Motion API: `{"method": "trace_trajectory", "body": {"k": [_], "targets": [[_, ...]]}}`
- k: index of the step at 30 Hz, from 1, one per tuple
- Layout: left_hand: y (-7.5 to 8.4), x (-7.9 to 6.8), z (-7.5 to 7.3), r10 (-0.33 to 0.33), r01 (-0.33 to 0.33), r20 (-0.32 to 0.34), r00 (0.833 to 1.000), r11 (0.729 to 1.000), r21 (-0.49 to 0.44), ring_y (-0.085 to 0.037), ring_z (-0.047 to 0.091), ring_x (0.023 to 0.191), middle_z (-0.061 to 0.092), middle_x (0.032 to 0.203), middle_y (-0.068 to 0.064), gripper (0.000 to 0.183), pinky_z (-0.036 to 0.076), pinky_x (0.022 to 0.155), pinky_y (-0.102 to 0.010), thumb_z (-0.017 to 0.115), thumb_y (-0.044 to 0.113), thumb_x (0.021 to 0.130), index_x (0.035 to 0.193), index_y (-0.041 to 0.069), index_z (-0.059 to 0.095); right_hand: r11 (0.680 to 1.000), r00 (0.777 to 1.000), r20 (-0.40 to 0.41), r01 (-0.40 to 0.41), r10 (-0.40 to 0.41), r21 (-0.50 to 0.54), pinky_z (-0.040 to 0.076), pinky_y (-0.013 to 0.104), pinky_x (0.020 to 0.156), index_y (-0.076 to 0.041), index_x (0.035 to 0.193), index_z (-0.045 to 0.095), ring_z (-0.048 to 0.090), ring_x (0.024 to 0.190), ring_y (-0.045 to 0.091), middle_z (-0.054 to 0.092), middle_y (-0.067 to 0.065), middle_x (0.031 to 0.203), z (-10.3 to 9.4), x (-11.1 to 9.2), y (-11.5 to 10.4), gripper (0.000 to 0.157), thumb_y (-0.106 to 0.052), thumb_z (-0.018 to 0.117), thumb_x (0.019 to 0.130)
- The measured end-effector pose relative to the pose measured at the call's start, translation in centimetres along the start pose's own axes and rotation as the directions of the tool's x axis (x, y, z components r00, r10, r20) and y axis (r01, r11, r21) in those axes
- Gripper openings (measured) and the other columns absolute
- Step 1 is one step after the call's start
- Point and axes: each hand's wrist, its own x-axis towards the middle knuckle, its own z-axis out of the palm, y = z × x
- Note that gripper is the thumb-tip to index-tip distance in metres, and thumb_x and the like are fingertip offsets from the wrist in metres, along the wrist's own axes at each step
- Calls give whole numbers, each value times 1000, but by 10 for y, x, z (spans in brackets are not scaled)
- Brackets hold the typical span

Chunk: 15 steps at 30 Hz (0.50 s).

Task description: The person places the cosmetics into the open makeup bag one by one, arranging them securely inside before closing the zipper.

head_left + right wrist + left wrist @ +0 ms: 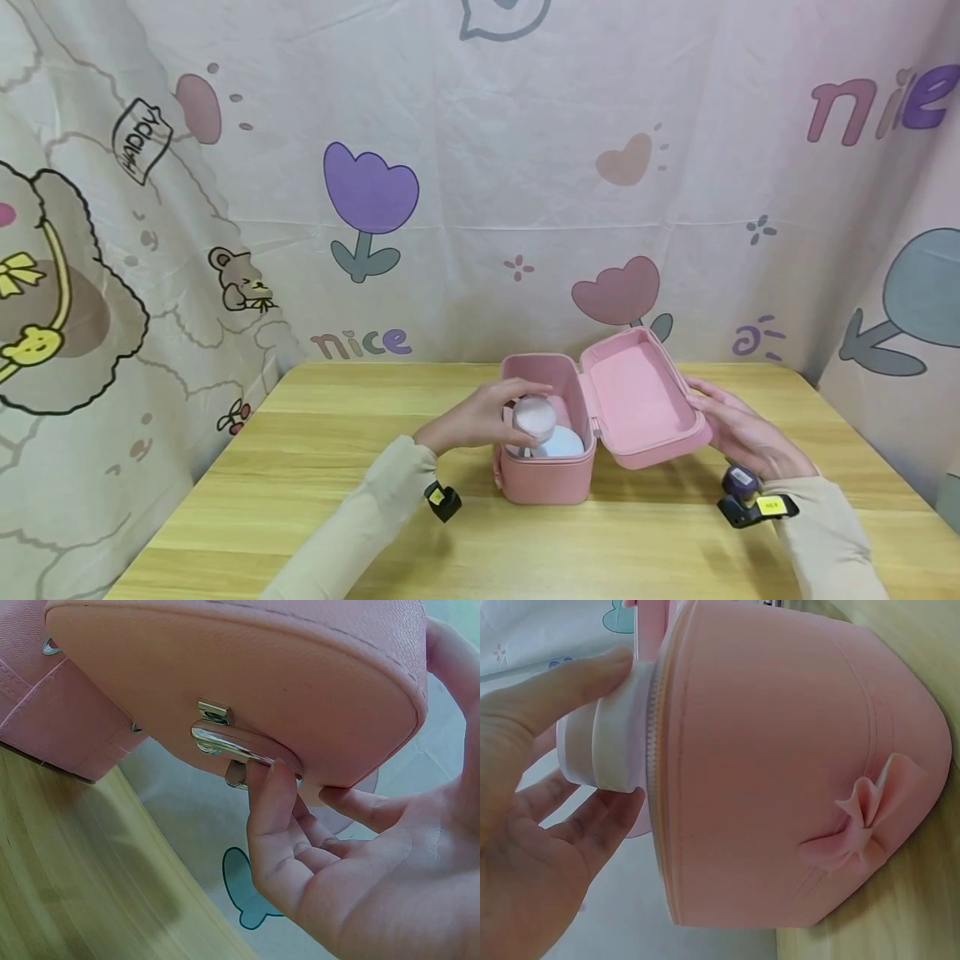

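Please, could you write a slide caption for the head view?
Left hand holding a round container, right hand holding the open lid of a pink case.

A curtained tabletop nook, room type unclear, shown by cartoon-printed cloth (480, 167) behind and beside a wood-grain table (622, 542).

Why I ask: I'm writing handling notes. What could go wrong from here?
The round container, gripped by the left hand at the mouth of the open pink case, might slip. It could also knock the white rounded item inside. If the right hand lets go, the lid, swung open to the side, may drop and perhaps tug the case.
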Motion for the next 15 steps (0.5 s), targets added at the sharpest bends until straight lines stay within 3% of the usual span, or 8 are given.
{"method": "trace_trajectory", "body": {"k": [8,15], "targets": [[-2,3,4,1,-1,14,1000,1000,31,-14,53,109,56,133,-3,64,47,91,-31,81,11,76,135,10,56,1000,1000,-18,2,-1,26,48,29,91,-25,126,59,60,108,15,62,-2,123,0,-1,0,36,-8,36,104],[-2,10,6,46,-49,47,998,996,71,-16,52,114,54,136,-6,65,45,93,-27,82,11,76,135,7,55,1000,999,-48,-5,6,27,49,29,91,-25,124,60,61,107,15,62,-2,121,1,-1,-2,35,-8,38,104]]}}
